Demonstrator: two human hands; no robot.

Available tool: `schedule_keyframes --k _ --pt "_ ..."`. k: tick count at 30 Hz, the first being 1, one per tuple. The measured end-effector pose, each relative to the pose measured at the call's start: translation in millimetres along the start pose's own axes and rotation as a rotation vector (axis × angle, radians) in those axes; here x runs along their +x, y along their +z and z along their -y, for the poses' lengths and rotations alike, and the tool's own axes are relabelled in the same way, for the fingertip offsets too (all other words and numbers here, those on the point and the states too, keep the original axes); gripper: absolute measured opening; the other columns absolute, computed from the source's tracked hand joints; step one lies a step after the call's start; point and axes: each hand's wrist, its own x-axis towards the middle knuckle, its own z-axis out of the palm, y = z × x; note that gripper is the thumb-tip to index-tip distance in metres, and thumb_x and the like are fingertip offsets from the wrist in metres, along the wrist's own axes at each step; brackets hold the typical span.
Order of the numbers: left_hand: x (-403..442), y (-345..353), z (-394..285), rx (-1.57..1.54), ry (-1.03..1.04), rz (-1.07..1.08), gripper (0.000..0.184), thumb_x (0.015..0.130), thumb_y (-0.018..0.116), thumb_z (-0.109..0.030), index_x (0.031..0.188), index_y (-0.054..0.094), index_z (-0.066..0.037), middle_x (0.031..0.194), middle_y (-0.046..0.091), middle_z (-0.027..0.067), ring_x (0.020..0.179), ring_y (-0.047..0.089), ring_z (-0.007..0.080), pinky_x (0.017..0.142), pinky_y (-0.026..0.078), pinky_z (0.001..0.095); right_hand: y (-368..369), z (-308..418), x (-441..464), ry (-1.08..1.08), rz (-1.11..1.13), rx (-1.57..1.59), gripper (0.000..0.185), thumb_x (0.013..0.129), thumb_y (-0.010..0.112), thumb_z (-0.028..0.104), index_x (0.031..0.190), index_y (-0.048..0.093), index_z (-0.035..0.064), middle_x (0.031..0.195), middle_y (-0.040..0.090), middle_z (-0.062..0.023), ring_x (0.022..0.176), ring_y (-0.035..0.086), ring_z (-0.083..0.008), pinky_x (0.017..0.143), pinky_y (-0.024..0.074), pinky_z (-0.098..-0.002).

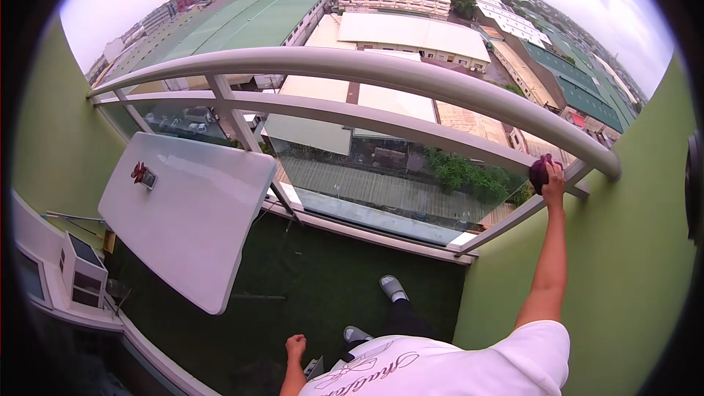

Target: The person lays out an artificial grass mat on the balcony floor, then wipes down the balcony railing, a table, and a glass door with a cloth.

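Observation:
My right hand (554, 178) is stretched out to the right end of the balcony railing, its fingers closed on a bunched dark purple cloth (540, 174). The cloth presses against the lower rail (411, 126), close to the green wall. Just above it runs the thick, rounded top handrail (352, 64). My left hand (295, 347) hangs low by my side with its fingers curled, and nothing shows in it. A small grey edge (315, 367) of something shows beside that hand, too little to name.
A white table (192, 213) stands at the left, bearing a small pot with a reddish plant (144, 175). Glass panels (396, 176) fill the railing. Green walls (587, 271) close both sides. A white cabinet-like unit (82, 271) stands at the lower left on dark green flooring (308, 271).

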Motion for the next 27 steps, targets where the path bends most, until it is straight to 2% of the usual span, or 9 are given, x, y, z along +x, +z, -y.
schedule_keyframes --k 3,6,9,11,15,19,21,25,27 --pt "-7 -15 4 -0.091 0.062 -0.063 0.028 0.077 0.065 -0.016 0.102 0.071 -0.006 0.095 0.07 0.0152 0.089 0.068 0.0242 0.083 0.052 0.0337 18 9 10 0.036 0.084 0.087 0.068 0.065 0.046 -0.007 0.129 0.055 0.0138 0.128 0.053 -0.0177 0.124 0.044 -0.0347 0.107 0.0307 -0.0427" --pt "-29 -36 16 -0.002 0.183 -0.141 0.026 0.078 0.064 -0.018 0.1 0.071 -0.007 0.094 0.071 0.0144 0.089 0.068 0.0276 0.084 0.053 0.0354 33 111 27 -0.074 0.013 0.144 0.067 0.066 0.048 -0.004 0.131 0.054 0.0139 0.127 0.053 -0.0165 0.123 0.045 -0.033 0.108 0.0272 -0.044" --pt "-31 -46 37 0.171 0.045 -0.193 0.027 0.079 0.061 -0.02 0.102 0.071 -0.012 0.099 0.07 0.0123 0.096 0.066 0.0289 0.089 0.051 0.0405 51 244 41 -0.183 -0.075 0.173 0.057 0.073 0.051 -0.001 0.129 0.055 0.0122 0.125 0.055 -0.0126 0.121 0.047 -0.0299 0.109 0.0256 -0.0468" --pt "-36 -51 30 0.105 -0.034 -0.193 0.028 0.079 0.06 -0.02 0.104 0.07 -0.015 0.103 0.069 0.0112 0.1 0.065 0.0284 0.092 0.049 0.0432 69 335 53 -0.242 -0.165 0.205 0.051 0.079 0.052 0.0 0.128 0.056 0.0124 0.122 0.055 -0.012 0.121 0.047 -0.0277 0.109 0.0261 -0.0461" --pt "-45 -84 14 0.069 -0.245 -0.274 0.033 0.078 0.06 -0.022 0.109 0.068 -0.021 0.112 0.067 0.0091 0.11 0.06 0.0252 0.099 0.043 0.0494 94 496 82 -0.349 -0.163 0.315 0.054 0.078 0.052 -0.001 0.129 0.054 0.014 0.127 0.052 -0.0083 0.124 0.045 -0.0267 0.109 0.0261 -0.047" --pt "-33 -93 43 0.006 -0.367 -0.448 0.029 0.077 0.061 -0.021 0.104 0.071 -0.021 0.106 0.068 0.0099 0.105 0.063 0.0284 0.095 0.046 0.0462 111 629 110 -0.413 -0.172 0.39 0.05 0.079 0.052 0.0 0.127 0.056 0.0138 0.128 0.052 -0.0075 0.123 0.045 -0.0266 0.109 0.0264 -0.0471" --pt "-26 -90 64 -0.203 -0.449 -0.476 0.024 0.076 0.06 -0.016 0.097 0.073 -0.018 0.098 0.07 0.0108 0.095 0.066 0.0314 0.087 0.051 0.0411 120 688 121 -0.428 -0.183 0.41 0.05 0.078 0.052 -0.001 0.125 0.058 0.0138 0.125 0.054 -0.0079 0.122 0.046 -0.0269 0.109 0.0258 -0.0461" --pt "-21 -91 104 -0.419 -0.547 -0.573 0.022 0.075 0.06 -0.011 0.091 0.075 -0.015 0.089 0.072 0.0099 0.083 0.068 0.03 0.078 0.053 0.0367 124 774 125 -0.445 -0.193 0.609 0.051 0.071 0.055 -0.003 0.119 0.061 0.0123 0.119 0.058 -0.0081 0.116 0.049 -0.0277 0.108 0.0264 -0.0454" --pt "-24 -95 115 -0.863 -0.699 -0.66 0.017 0.075 0.06 -0.01 0.084 0.075 -0.013 0.078 0.07 0.0084 0.074 0.066 0.0247 0.073 0.052 0.034 110 807 110 -0.438 -0.177 0.779 0.053 0.065 0.055 -0.003 0.116 0.061 0.0099 0.117 0.058 -0.0088 0.111 0.05 -0.0295 0.106 0.0284 -0.0432"
